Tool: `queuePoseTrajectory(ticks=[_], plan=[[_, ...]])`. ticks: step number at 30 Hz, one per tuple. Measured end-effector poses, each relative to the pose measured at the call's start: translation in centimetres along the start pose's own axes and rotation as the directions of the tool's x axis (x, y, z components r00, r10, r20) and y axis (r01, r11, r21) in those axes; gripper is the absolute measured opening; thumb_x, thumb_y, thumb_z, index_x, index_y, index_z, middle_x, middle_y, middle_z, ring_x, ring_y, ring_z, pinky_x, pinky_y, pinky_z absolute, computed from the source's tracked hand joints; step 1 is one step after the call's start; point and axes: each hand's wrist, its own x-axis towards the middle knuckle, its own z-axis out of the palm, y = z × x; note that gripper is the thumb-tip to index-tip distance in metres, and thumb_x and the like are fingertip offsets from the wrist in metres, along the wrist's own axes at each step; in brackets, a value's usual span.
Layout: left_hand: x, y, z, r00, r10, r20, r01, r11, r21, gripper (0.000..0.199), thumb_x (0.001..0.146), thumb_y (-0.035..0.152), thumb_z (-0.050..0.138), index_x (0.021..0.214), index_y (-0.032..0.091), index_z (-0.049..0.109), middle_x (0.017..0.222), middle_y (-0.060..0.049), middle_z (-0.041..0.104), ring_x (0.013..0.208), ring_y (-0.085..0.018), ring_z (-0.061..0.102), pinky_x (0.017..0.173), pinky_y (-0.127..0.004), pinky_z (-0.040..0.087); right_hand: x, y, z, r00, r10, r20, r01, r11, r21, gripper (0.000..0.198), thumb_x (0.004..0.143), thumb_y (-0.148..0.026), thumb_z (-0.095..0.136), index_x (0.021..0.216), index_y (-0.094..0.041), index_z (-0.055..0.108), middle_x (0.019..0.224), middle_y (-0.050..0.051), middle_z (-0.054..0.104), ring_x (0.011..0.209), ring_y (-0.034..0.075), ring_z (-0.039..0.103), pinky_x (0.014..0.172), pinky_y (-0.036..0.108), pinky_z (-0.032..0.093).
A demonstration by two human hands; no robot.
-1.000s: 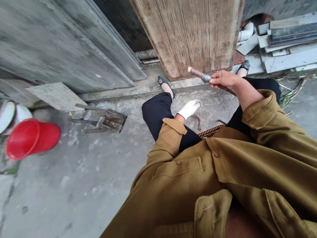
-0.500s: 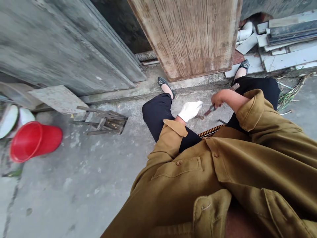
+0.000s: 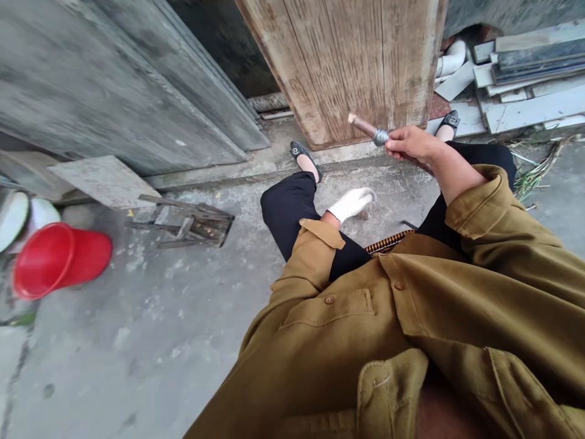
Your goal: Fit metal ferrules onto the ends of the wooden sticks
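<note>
The wooden handle (image 3: 365, 128) is gripped tightly in the bare right hand (image 3: 409, 146), raised above the ground. The gloved left hand (image 3: 351, 203) is pressed on a small, hidden object below; these fingers could be struck by a badly aimed blow.

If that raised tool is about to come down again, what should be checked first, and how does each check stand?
1. Grip on the tool: ok. The right hand is closed round the wooden-handled tool.
2. Tool raised above the ground: ok, it is held up in front of the wooden door.
3. Left hand placed: ok, gloved, down on the concrete between the knees.
4. Piece under the left hand steady: cannot tell, the glove hides it.
5. Feet out of the way: ok, both shoes rest out by the doorstep.
</note>
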Motion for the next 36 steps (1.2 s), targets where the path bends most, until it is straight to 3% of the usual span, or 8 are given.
queuePoseTrajectory(ticks=[4, 9, 14, 18, 21, 24, 31, 36], plan=[[-0.6, 0.5, -0.1, 0.988, 0.123, 0.097, -0.118, 0.992, -0.048, 0.035, 0.107, 0.023, 0.049, 0.123, 0.019, 0.080, 0.123, -0.006, 0.083, 0.112, -0.020, 0.077, 0.106, -0.030, 0.056, 1.5, 0.4, 1.6, 0.994, 0.094, -0.057, -0.108, 0.943, -0.314, 0.039, 0.111, -0.030, 0.050, 0.133, -0.010, 0.075, 0.117, 0.020, 0.078, 0.105, 0.028, 0.071, 0.087, 0.033, 0.055], [-1.3, 0.2, -1.0, 0.996, 0.086, 0.020, -0.087, 0.993, 0.082, 0.038, 0.111, 0.025, 0.046, 0.133, 0.016, 0.076, 0.137, -0.012, 0.079, 0.127, -0.026, 0.075, 0.113, -0.035, 0.052, 1.8, 0.1, 4.4, 0.959, 0.222, 0.176, -0.062, 0.771, -0.634, 0.031, 0.101, -0.028, 0.070, 0.123, -0.010, 0.083, 0.126, 0.022, 0.077, 0.118, 0.033, 0.072, 0.096, 0.036, 0.052], [-1.2, -0.6, -1.5, 0.987, -0.073, -0.140, 0.088, 0.991, 0.105, 0.038, 0.114, 0.027, 0.046, 0.135, 0.017, 0.076, 0.142, -0.011, 0.077, 0.128, -0.027, 0.074, 0.111, -0.033, 0.052, 0.7, -0.2, 5.7, 0.674, 0.350, 0.651, 0.054, 0.855, -0.516, 0.007, 0.094, -0.016, 0.078, 0.096, -0.010, 0.082, 0.077, 0.002, 0.068, 0.079, 0.016, 0.064, 0.082, 0.027, 0.048], [-0.4, -1.6, -1.4, 0.957, -0.173, -0.234, 0.173, 0.985, -0.022, 0.039, 0.114, 0.023, 0.041, 0.131, 0.016, 0.075, 0.138, -0.010, 0.078, 0.126, -0.023, 0.073, 0.111, -0.030, 0.052, -0.2, -0.5, 3.7, 0.499, 0.018, 0.867, 0.105, 0.991, -0.081, 0.008, 0.100, -0.016, 0.070, 0.094, -0.011, 0.072, 0.073, -0.004, 0.059, 0.069, 0.009, 0.051, 0.071, 0.019, 0.041], [0.2, -2.2, -1.0, 0.960, -0.214, -0.180, 0.215, 0.976, -0.014, 0.037, 0.113, 0.022, 0.043, 0.128, 0.016, 0.076, 0.132, -0.012, 0.080, 0.124, -0.025, 0.074, 0.108, -0.032, 0.054, -0.6, -0.3, 1.5, 0.721, -0.234, 0.652, 0.120, 0.969, 0.216, 0.011, 0.103, -0.021, 0.067, 0.098, -0.012, 0.070, 0.079, -0.002, 0.061, 0.070, 0.009, 0.051, 0.070, 0.020, 0.042], [0.3, -2.1, -0.4, 0.985, -0.162, -0.063, 0.166, 0.984, 0.060, 0.036, 0.113, 0.026, 0.045, 0.130, 0.017, 0.075, 0.132, -0.011, 0.080, 0.123, -0.027, 0.075, 0.108, -0.034, 0.054, -0.2, 0.2, 0.5, 0.973, -0.107, 0.205, 0.067, 0.979, 0.194, 0.021, 0.108, -0.029, 0.061, 0.101, -0.013, 0.073, 0.085, 0.003, 0.068, 0.070, 0.011, 0.054, 0.072, 0.024, 0.046], [-0.2, -0.5, 0.0, 0.995, 0.010, 0.096, -0.029, 0.981, 0.193, 0.037, 0.113, 0.029, 0.046, 0.135, 0.019, 0.074, 0.133, -0.010, 0.080, 0.124, -0.026, 0.076, 0.109, -0.034, 0.053, 2.2, 0.3, 3.5, 0.993, 0.122, 0.008, -0.104, 0.882, -0.460, 0.038, 0.106, -0.030, 0.062, 0.132, -0.008, 0.080, 0.121, 0.019, 0.079, 0.112, 0.029, 0.074, 0.090, 0.031, 0.051], [-0.8, -0.6, -1.1, 0.995, -0.070, -0.071, 0.083, 0.975, 0.207, 0.037, 0.113, 0.029, 0.046, 0.132, 0.019, 0.075, 0.134, -0.011, 0.080, 0.120, -0.025, 0.077, 0.105, -0.031, 0.053, 2.2, 0.3, 5.5, 0.946, 0.184, 0.268, 0.037, 0.758, -0.651, 0.035, 0.104, -0.026, 0.065, 0.131, -0.009, 0.081, 0.127, 0.021, 0.078, 0.116, 0.031, 0.074, 0.092, 0.033, 0.051]])
